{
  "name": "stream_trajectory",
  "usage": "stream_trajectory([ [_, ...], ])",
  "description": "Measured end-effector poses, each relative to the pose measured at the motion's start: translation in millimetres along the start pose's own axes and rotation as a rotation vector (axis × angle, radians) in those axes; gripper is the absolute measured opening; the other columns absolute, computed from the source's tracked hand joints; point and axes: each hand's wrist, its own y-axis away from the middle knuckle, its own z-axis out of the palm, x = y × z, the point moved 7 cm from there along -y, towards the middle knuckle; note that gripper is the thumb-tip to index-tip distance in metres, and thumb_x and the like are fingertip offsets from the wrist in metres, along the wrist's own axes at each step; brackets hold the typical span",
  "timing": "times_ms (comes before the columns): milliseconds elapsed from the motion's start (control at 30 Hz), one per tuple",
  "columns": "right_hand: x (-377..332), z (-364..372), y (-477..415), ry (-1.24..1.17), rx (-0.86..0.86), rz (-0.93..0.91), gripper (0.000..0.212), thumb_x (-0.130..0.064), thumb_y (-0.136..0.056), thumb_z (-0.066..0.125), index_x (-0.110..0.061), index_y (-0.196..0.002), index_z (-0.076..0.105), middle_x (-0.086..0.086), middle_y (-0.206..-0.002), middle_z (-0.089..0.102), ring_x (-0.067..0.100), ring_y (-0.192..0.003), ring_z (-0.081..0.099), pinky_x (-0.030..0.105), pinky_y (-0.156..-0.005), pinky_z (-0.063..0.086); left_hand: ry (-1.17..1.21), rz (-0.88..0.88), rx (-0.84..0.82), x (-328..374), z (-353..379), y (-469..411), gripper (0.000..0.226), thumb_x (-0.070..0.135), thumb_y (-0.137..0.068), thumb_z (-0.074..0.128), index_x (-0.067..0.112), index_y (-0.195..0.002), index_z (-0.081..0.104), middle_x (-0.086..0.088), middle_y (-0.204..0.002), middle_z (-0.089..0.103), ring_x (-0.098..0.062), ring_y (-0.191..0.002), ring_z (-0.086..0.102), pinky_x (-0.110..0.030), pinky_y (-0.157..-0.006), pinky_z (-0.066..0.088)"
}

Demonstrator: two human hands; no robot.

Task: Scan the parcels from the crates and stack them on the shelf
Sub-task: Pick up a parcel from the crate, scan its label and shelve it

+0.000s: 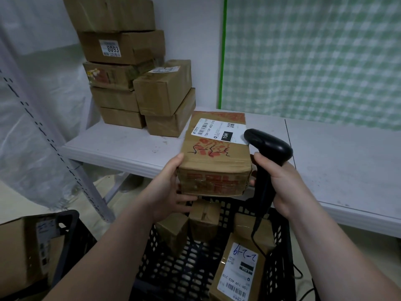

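Observation:
My left hand (168, 187) grips a brown cardboard parcel (213, 161) by its left and underside, above the black crate (195, 257). A white shipping label with a barcode lies on the parcel's top. My right hand (280, 185) holds a black handheld barcode scanner (269, 146) by its handle, its head just over the label's right end; two of that hand's fingertips touch the parcel's right side. Several more parcels (238, 268) lie in the crate. The white shelf (130, 144) behind carries a stack of brown parcels (138, 83).
A second black crate (67, 235) with a large box stands at lower left. A perforated metal shelf upright (65, 161) runs diagonally on the left, with plastic sheeting behind. The scanner's cable (258, 227) hangs into the crate. A green checked curtain hangs at right.

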Motion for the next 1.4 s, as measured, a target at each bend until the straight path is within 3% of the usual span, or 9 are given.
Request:
stream_trajectory([
  [133, -2, 0, 0, 0.067, -0.025, -0.02, 0.019, -0.019, -0.092, 0.06, -0.023, -0.11, 0.062, -0.011, -0.092, 0.075, 0.005, -0.08, 0.071, 0.027, -0.063, 0.052, 0.051, 0.108, 0.099, 13, -7, 5, 0.045, 0.053, -0.092, 0.042, 0.025, -0.126, 0.053, -0.013, -0.12, 0.063, -0.033, -0.11, 0.06, -0.05, -0.087, 0.05],
  [233, -4, -2, -1, 0.151, -0.002, -0.058, 0.029, -0.019, -0.088, 0.065, -0.016, -0.117, 0.061, 0.007, -0.105, 0.071, 0.016, -0.086, 0.068, 0.024, -0.058, 0.052, 0.082, 0.316, 0.252, 38, -21, 16, 0.023, 0.038, -0.096, 0.043, 0.023, -0.106, 0.057, -0.004, -0.1, 0.061, -0.022, -0.097, 0.06, -0.042, -0.078, 0.051],
  [300, -9, -2, 1, 0.223, 0.027, -0.109, 0.029, -0.018, -0.086, 0.068, -0.01, -0.114, 0.063, 0.016, -0.095, 0.068, 0.016, -0.074, 0.064, 0.021, -0.055, 0.051, 0.085, 0.447, 0.354, 53, -35, 24, 0.015, 0.032, -0.097, 0.044, 0.025, -0.095, 0.057, 0.0, -0.095, 0.056, -0.017, -0.092, 0.057, -0.036, -0.068, 0.049],
  [367, -13, -2, 3, 0.312, 0.05, -0.147, 0.026, -0.02, -0.085, 0.07, -0.01, -0.109, 0.065, 0.009, -0.078, 0.065, 0.013, -0.064, 0.062, 0.018, -0.052, 0.049, 0.068, 0.559, 0.43, 63, -47, 32, 0.012, 0.032, -0.094, 0.049, 0.026, -0.093, 0.06, 0.002, -0.094, 0.056, -0.013, -0.086, 0.056, -0.032, -0.063, 0.048],
  [533, -16, 8, 10, 0.452, 0.018, -0.21, 0.016, -0.023, -0.082, 0.073, -0.012, -0.094, 0.069, 0.002, -0.065, 0.066, 0.01, -0.055, 0.063, 0.018, -0.051, 0.048, 0.022, 0.707, 0.514, 72, -63, 43, 0.048, 0.05, -0.058, 0.064, 0.03, -0.101, 0.067, -0.005, -0.118, 0.061, -0.017, -0.101, 0.06, -0.032, -0.075, 0.049],
  [767, -13, 15, 13, 0.45, -0.032, -0.219, 0.014, -0.019, -0.083, 0.073, -0.008, -0.091, 0.069, 0.001, -0.061, 0.063, 0.009, -0.052, 0.061, 0.017, -0.05, 0.047, -0.135, 0.754, 0.575, 74, -70, 39, 0.034, 0.054, -0.06, 0.066, 0.047, -0.094, 0.07, -0.009, -0.13, 0.056, -0.027, -0.118, 0.055, -0.05, -0.1, 0.047],
  [967, -12, 15, 13, 0.441, -0.057, -0.226, 0.015, -0.024, -0.084, 0.072, -0.011, -0.092, 0.071, 0.0, -0.059, 0.063, 0.012, -0.055, 0.062, 0.022, -0.055, 0.048, -0.213, 0.773, 0.59, 74, -69, 38, 0.042, 0.057, -0.062, 0.064, 0.045, -0.103, 0.068, -0.008, -0.132, 0.053, -0.026, -0.121, 0.052, -0.052, -0.101, 0.046],
  [1267, -14, 16, 13, 0.471, -0.068, -0.255, 0.021, -0.028, -0.084, 0.07, -0.012, -0.097, 0.072, 0.005, -0.066, 0.066, 0.018, -0.062, 0.065, 0.035, -0.065, 0.056, -0.179, 0.773, 0.567, 73, -73, 34, 0.039, 0.057, -0.063, 0.065, 0.047, -0.1, 0.069, -0.009, -0.132, 0.053, -0.029, -0.12, 0.053, -0.053, -0.099, 0.047],
  [1400, -15, 16, 13, 0.458, -0.068, -0.261, 0.014, -0.02, -0.085, 0.07, -0.009, -0.094, 0.073, 0.003, -0.062, 0.064, 0.015, -0.057, 0.062, 0.028, -0.058, 0.052, -0.151, 0.777, 0.568, 72, -74, 34, 0.045, 0.055, -0.063, 0.066, 0.039, -0.106, 0.07, -0.009, -0.132, 0.054, -0.028, -0.119, 0.055, -0.052, -0.1, 0.047],
])
